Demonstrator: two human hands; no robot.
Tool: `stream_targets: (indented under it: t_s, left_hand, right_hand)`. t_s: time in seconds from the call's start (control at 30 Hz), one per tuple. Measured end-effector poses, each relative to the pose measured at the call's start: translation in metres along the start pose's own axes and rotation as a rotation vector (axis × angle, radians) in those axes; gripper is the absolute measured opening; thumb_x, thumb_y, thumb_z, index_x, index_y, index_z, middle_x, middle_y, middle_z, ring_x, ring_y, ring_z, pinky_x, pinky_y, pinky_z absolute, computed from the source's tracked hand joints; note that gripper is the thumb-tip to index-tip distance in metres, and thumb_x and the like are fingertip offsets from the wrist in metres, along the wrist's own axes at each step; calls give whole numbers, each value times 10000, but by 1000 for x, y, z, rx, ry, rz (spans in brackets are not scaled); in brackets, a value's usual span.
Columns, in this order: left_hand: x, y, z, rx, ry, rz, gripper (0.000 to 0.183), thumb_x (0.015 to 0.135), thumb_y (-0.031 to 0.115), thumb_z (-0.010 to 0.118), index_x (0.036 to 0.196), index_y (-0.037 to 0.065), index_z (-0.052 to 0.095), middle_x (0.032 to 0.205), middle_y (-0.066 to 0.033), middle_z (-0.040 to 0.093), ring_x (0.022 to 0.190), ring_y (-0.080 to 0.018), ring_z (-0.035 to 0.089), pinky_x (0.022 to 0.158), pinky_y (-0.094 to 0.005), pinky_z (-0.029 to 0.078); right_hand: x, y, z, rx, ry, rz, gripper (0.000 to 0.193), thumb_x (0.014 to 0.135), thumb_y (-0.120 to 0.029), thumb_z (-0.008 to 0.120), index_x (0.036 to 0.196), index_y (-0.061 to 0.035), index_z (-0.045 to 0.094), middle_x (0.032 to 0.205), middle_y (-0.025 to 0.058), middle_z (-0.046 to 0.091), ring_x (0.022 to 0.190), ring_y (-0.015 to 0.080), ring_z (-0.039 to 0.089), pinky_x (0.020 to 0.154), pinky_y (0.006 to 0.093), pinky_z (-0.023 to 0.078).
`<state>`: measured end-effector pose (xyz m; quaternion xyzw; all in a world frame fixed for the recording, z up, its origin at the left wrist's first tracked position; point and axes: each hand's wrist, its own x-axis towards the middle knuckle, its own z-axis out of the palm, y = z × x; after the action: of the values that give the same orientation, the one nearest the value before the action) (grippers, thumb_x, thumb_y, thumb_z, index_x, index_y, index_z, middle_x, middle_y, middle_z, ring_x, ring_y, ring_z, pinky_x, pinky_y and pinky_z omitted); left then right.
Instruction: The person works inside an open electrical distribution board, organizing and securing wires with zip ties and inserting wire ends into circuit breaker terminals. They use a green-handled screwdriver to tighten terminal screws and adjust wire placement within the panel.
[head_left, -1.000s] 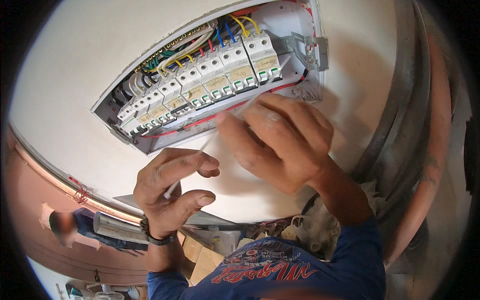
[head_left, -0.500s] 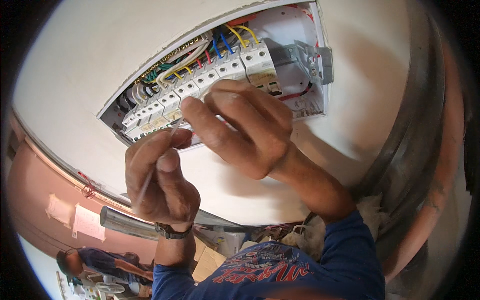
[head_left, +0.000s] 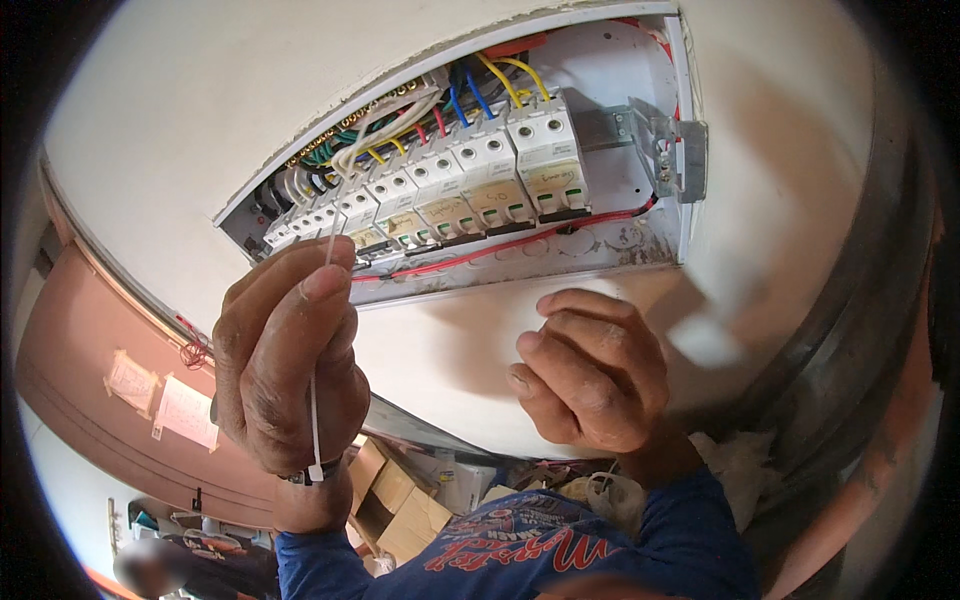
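Observation:
My left hand (head_left: pixel 285 365) is raised at the lower left of the electrical panel, its thumb and forefinger pinched on a thin white cable tie (head_left: pixel 314 415). The tie's small square head hangs down by my wrist, and its other end sticks up in front of the breakers. My right hand (head_left: pixel 600 380) is below the panel, apart from it, with fingers curled in; whatever they hold, if anything, is hidden. In the panel box (head_left: pixel 684 215) sits a slanting row of white circuit breakers (head_left: pixel 495 185). Along their lower side runs a red wire (head_left: pixel 470 247).
Yellow, blue, red, white and green wires (head_left: pixel 487 75) enter the breakers from above. A metal bracket (head_left: pixel 668 150) juts out at the box's right end. Cardboard boxes (head_left: pixel 400 495) lie below. Another person (head_left: pixel 205 565) is at the lower left. A dark curved tube stands at right.
My right hand has moved away from the breakers and the tie, down and to the right, uncovering the breaker row. My left hand keeps the cable tie, which now hangs more upright.

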<state>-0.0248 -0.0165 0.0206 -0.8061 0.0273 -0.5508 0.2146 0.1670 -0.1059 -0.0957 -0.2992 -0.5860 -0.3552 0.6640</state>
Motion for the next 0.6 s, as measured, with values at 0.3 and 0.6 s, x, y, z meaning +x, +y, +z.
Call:
stream_targets:
  t_s: [0.3,0.6]
  left_hand:
    - [-14,20,15,-94,-64,-30,570,818,-158,798,1313,104,691,1186,-172,745,1058,-305,757,877,-378,646]
    - [-17,17,21,-70,-70,-30,475,803,-16,883,1243,85,734,1055,-146,774,943,-316,792,747,-371,656]
  right_hand:
    - [-49,12,-2,45,-13,126,303,821,-36,856,1096,-11,731,911,112,706,801,282,743,663,400,618]
    - [-85,17,-8,30,-110,269,282,817,-13,830,1086,-7,743,856,118,728,767,291,748,664,401,609]
